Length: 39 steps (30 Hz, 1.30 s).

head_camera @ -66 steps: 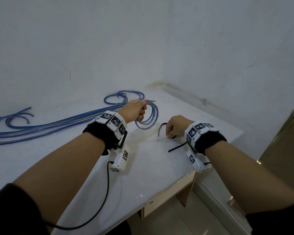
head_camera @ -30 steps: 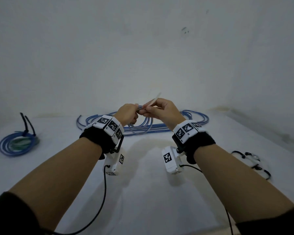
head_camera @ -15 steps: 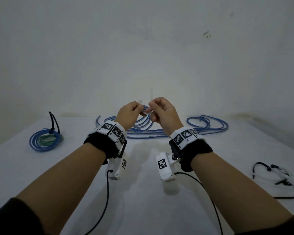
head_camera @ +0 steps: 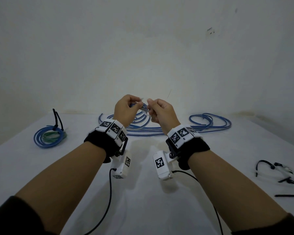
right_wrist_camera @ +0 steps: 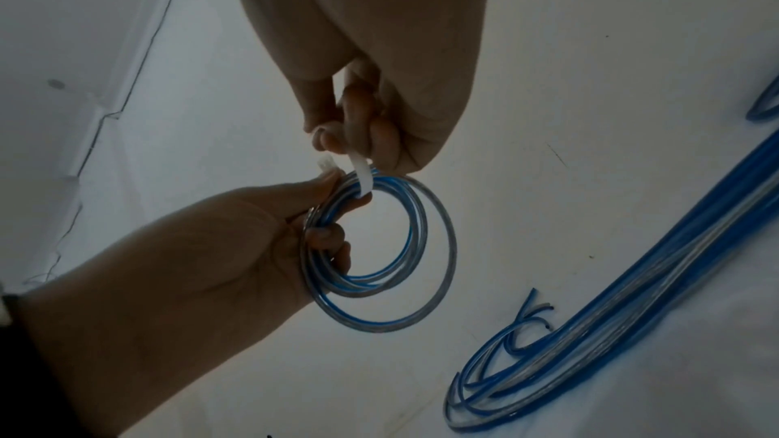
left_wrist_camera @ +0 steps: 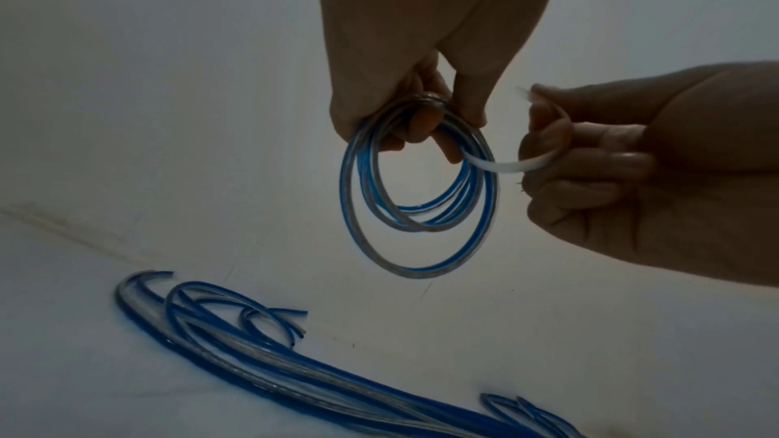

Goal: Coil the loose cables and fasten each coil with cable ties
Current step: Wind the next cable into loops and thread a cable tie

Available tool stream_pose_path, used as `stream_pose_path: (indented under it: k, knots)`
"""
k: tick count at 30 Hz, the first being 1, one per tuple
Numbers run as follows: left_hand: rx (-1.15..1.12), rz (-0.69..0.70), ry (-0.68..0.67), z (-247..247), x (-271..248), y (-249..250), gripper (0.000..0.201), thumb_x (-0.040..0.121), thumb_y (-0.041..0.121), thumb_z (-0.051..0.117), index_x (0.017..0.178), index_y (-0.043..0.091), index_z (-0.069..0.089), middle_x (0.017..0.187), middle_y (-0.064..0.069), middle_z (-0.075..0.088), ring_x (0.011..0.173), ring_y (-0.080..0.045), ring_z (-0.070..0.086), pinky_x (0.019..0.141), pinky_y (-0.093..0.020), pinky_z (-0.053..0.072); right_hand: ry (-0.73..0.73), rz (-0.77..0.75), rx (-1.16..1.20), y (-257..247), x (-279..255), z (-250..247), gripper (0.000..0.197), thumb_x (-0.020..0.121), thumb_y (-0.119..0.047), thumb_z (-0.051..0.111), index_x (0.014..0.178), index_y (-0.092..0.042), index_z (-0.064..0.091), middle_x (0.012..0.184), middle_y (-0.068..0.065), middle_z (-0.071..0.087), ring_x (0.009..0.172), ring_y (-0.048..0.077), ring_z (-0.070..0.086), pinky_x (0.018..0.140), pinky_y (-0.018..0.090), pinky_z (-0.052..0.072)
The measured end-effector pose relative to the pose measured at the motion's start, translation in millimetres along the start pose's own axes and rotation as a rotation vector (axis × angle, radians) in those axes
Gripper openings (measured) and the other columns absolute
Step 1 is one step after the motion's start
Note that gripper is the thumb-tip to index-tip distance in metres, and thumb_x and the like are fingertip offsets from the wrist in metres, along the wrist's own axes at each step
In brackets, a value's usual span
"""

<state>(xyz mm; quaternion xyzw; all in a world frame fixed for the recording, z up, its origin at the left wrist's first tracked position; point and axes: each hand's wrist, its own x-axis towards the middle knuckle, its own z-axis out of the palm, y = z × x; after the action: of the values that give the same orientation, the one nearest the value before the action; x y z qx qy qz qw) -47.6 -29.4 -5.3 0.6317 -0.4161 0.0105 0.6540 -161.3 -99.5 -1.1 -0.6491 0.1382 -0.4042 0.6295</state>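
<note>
A: status; left hand is gripping the blue-and-clear cable coil at its top, fingers curled through the loops, coil hanging in the air above the white table; right hand is pinching a white cable tie.

B: what's changing vs a second ago?

A: the strap was sticking up straight between the hands then; now it's bending through the coil's opening and curving back up inside the right fingers; so wrapping is underway. About two seconds back that hand was down at the table's right edge by the spare ties.

B: head of the tie?

A: in the right wrist view, a small white block is sitting at the left thumb tip, just above the bundle; tail isn't in it as far as I can tell.

B: so not fastened.

A: not yet; my read is threading the tail into the head is next, then cinching; risk is the widest loop slipping out of the wrap, since it's hanging lower than the rest.

B: rest of the job?

A: one tied coil is lying far left on the table with black tie tails sticking up; loose blue cables are lying behind the hands, uncoiled; spare black ties are waiting at the right; so I'm judging plenty left.
</note>
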Motion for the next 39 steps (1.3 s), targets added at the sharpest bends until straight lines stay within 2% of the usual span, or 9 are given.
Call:
stream_pose_path:
  k: [2, 4, 13, 18, 21, 25, 30, 34, 39]
  knots:
    - [0.005, 0.02, 0.02, 1.4, 0.8, 0.2, 0.006, 0.085, 0.008, 0.064, 0.089, 0.011, 0.061, 0.078, 0.008, 0.062, 0.074, -0.001, 0.059, 0.068, -0.007, 0.047, 0.011, -0.011, -0.015, 1.8, -0.2, 0.5, 0.022, 0.092, -0.019, 0.058, 0.073, -0.008, 0.054, 0.058, 0.004, 0.049, 0.039, 0.007, 0.033, 0.042, 0.019, 0.03]
    - [0.003, 0.03, 0.029, 0.4, 2.3, -1.1, 0.006, 0.085, 0.008, 0.064, 0.088, 0.011, 0.061, 0.079, 0.006, 0.061, 0.073, 0.001, 0.058, 0.068, -0.007, 0.047, 0.008, -0.01, -0.031, 2.1, -0.3, -1.0, 0.018, 0.091, -0.016, 0.059, 0.076, -0.008, 0.054, 0.06, 0.005, 0.052, 0.038, 0.007, 0.035, 0.044, 0.021, 0.031]
    - [0.043, 0.059, -0.023, 2.0, -1.4, -2.5, 0.004, 0.084, 0.008, 0.064, 0.088, 0.009, 0.063, 0.084, -0.004, 0.065, 0.075, -0.008, 0.061, 0.072, -0.016, 0.05, 0.001, 0.004, -0.064, 0.0, -2.3, -1.8, 0.019, 0.089, -0.014, 0.061, 0.073, -0.005, 0.056, 0.057, 0.006, 0.05, 0.036, 0.006, 0.035, 0.042, 0.019, 0.031]
    - [0.05, 0.069, -0.046, 2.9, -2.1, -1.7, 0.005, 0.085, 0.008, 0.064, 0.09, 0.006, 0.064, 0.085, -0.006, 0.065, 0.077, -0.011, 0.061, 0.073, -0.016, 0.05, 0.019, 0.026, -0.055, 2.7, -2.1, -3.7, 0.019, 0.089, -0.015, 0.061, 0.074, -0.004, 0.056, 0.058, 0.007, 0.049, 0.037, 0.006, 0.035, 0.042, 0.019, 0.032]
    - [0.063, 0.077, -0.052, 3.7, -2.7, -1.0, 0.003, 0.085, 0.008, 0.065, 0.088, 0.008, 0.064, 0.084, -0.004, 0.065, 0.075, -0.007, 0.061, 0.07, -0.011, 0.05, 0.023, 0.033, -0.055, 3.3, -2.4, -5.2, 0.02, 0.088, -0.016, 0.062, 0.072, -0.006, 0.056, 0.058, 0.006, 0.049, 0.038, 0.007, 0.035, 0.043, 0.02, 0.032]
    - [0.084, 0.101, -0.061, 3.5, -3.5, 0.3, 0.002, 0.084, 0.007, 0.065, 0.085, 0.008, 0.063, 0.079, 0.004, 0.062, 0.066, 0.007, 0.059, 0.064, -0.005, 0.046, 0.015, 0.044, -0.022, 2.7, -2.9, -6.0, 0.021, 0.089, -0.014, 0.062, 0.071, -0.004, 0.054, 0.059, 0.01, 0.047, 0.036, 0.006, 0.033, 0.041, 0.018, 0.03]
    - [0.106, 0.123, -0.059, 3.8, -4.6, 3.2, 0.003, 0.085, 0.005, 0.064, 0.087, 0.003, 0.064, 0.078, 0.003, 0.061, 0.069, 0.003, 0.057, 0.062, -0.003, 0.044, 0.012, 0.062, 0.016, 2.3, -3.4, -6.3, 0.022, 0.089, -0.012, 0.06, 0.07, -0.004, 0.054, 0.06, 0.01, 0.047, 0.034, 0.006, 0.033, 0.04, 0.018, 0.03]
    - [0.111, 0.115, -0.066, 4.4, -4.3, 2.3, 0.002, 0.084, 0.006, 0.064, 0.086, 0.006, 0.063, 0.077, 0.006, 0.06, 0.069, 0.002, 0.057, 0.061, -0.003, 0.044, 0.021, 0.065, 0.014, 1.7, -3.4, -6.4, 0.021, 0.09, -0.011, 0.058, 0.071, -0.004, 0.055, 0.06, 0.01, 0.048, 0.035, 0.005, 0.034, 0.042, 0.018, 0.031]
    - [0.18, 0.193, -0.101, 4.3, -6.9, 0.8, 0.005, 0.084, 0.005, 0.064, 0.083, 0.009, 0.062, 0.074, 0.005, 0.061, 0.063, 0.007, 0.057, 0.063, -0.004, 0.044, 0.044, 0.083, 0.01, 1.1, -2.5, -6.4, 0.022, 0.091, -0.011, 0.058, 0.071, -0.005, 0.054, 0.06, 0.009, 0.049, 0.035, 0.005, 0.034, 0.041, 0.019, 0.031]
